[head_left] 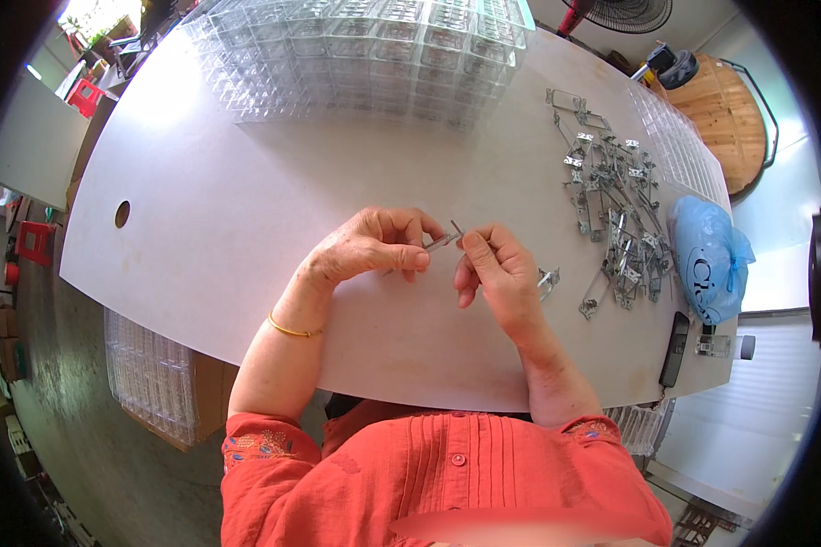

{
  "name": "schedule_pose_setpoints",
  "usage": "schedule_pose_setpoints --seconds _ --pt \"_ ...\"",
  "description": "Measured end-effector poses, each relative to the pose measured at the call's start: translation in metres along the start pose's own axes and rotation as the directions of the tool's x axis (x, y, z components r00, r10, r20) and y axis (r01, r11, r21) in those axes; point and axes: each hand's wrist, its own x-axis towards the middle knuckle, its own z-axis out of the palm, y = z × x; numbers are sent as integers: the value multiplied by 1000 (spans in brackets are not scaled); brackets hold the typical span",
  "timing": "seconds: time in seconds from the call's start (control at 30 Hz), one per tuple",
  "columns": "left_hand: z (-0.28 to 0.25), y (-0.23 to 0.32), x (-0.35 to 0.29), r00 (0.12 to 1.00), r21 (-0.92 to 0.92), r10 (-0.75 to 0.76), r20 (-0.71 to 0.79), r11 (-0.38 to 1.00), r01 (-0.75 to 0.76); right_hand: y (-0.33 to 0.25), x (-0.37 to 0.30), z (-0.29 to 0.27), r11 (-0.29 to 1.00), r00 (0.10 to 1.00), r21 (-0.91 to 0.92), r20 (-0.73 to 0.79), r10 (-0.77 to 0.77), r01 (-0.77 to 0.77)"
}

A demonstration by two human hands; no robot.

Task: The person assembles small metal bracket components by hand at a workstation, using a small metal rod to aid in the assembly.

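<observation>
Over the middle of the white table (pixel 374 164), my two hands meet at a small metal part. My left hand (pixel 369 246) pinches a thin silvery metal bracket (pixel 441 242) between thumb and fingers, and its end points toward my right hand (pixel 497 266). The thumb and forefinger of that right hand close on a short thin metal pin (pixel 457 227) at the bracket's end. Whether pin and bracket are joined is too small to tell. Just right of my right hand, a loose metal bracket (pixel 548 282) lies on the table, partly hidden by the hand.
A loose heap of metal brackets and rods (pixel 616 205) spreads at the right. Stacked clear plastic trays (pixel 365 64) stand at the far side. Along the right edge are a blue plastic bag (pixel 710 260), a black handheld device (pixel 674 351) and a small clear bottle (pixel 716 345).
</observation>
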Motion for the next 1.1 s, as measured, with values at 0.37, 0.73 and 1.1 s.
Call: schedule_pose_setpoints --seconds 0.37,0.73,1.1 --pt "-1 2 -1 998 149 -55 -11 987 56 -6 1 1 999 995 -43 96 22 -18" --pt "0 2 1 996 316 -61 66 948 37 -3 0 -1 874 981 -457 -10 -194 168" --pt "3 -2 -1 1000 -121 -4 21 993 7 -11 -1 -5 966 948 -23 -187 -257 257"
